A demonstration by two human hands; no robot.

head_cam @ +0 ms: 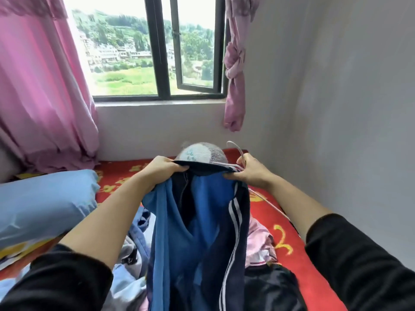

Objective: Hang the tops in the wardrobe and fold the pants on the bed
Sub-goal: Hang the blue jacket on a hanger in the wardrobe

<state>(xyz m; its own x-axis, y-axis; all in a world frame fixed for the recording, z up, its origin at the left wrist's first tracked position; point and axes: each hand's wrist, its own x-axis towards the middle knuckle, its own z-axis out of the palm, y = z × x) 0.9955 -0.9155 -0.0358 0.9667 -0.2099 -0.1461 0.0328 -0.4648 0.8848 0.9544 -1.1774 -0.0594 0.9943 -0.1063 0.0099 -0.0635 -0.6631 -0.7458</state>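
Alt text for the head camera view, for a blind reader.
The left hand and right hand hold up a blue-and-navy jacket over a red bed; the right hand also grips a white hanger.

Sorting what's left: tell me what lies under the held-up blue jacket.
A pink garment and a black garment show beside it; anything directly beneath the jacket is covered.
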